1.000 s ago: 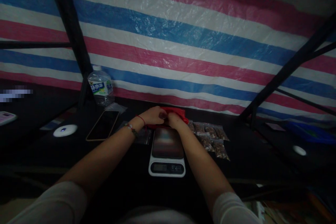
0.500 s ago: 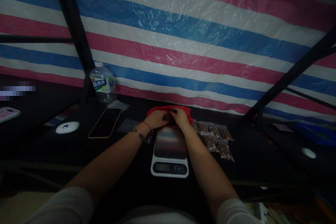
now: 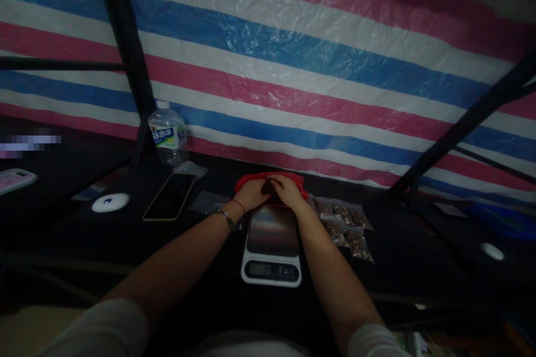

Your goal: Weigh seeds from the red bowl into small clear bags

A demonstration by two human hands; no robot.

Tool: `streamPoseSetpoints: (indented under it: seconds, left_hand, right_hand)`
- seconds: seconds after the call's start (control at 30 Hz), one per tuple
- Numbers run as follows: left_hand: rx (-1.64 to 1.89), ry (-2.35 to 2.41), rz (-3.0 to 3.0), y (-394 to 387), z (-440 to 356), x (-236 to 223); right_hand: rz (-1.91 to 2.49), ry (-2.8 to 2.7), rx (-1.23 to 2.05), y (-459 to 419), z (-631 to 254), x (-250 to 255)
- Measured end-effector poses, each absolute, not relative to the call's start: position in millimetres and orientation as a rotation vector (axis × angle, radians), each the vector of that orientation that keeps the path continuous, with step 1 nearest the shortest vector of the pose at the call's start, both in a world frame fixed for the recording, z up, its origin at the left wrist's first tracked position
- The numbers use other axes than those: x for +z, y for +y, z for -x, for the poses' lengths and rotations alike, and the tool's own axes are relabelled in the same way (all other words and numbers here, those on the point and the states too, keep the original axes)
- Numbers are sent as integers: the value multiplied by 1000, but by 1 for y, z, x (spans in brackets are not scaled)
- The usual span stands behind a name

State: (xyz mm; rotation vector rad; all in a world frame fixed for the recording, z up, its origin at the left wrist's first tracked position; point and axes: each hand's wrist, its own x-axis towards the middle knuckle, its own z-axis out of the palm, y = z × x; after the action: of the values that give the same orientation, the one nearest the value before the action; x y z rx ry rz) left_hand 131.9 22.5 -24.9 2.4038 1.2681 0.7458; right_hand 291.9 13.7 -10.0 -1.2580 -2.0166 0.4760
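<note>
A red plastic bag (image 3: 300,183) lies open behind the kitchen scale, its rim showing around both my hands. My left hand (image 3: 252,195) reaches over its left side, fingers curled inward. From the right, my right hand (image 3: 287,191) comes in with its fingers bent toward the left. Dark brown stuff (image 3: 268,188) shows between the hands; the fingertips are partly hidden, and what they grip is not clear. Under my wrists sits the white kitchen scale (image 3: 272,234) with a bare metal plate. Several small zip bags (image 3: 341,213) of brown bits lie right of my right wrist.
A phone (image 3: 170,196) and a white oval device (image 3: 110,202) lie to the left. Flat clear bags (image 3: 207,202) are beside my left wrist. A plastic bottle (image 3: 168,136) stands at the back near a dark frame post (image 3: 133,61). Striped sheeting (image 3: 293,89) hangs behind.
My hands have shifted slightly within the red bag, and the right fingers now lie closer over the dark stuff. The whole view has moved a little; the scale stays in place.
</note>
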Motion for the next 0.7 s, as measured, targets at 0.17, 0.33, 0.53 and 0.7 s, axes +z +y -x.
streamPoseSetpoints:
  seconds: [0.17, 0.33, 0.53, 0.7]
  left_hand:
    - [800, 1243, -2402, 25, -130, -26]
    - [850, 1316, -2385, 26, -127, -27]
    - [851, 1387, -2399, 23, -125, -23]
    - [808, 1421, -2457, 21, -125, -22]
  right_hand:
    - [1274, -2073, 409, 12, -290, -9]
    - [1352, -2108, 338, 13, -293, -7]
    - [1665, -2233, 310, 11, -299, -10]
    - [1641, -2385, 491, 8, -299, -14]
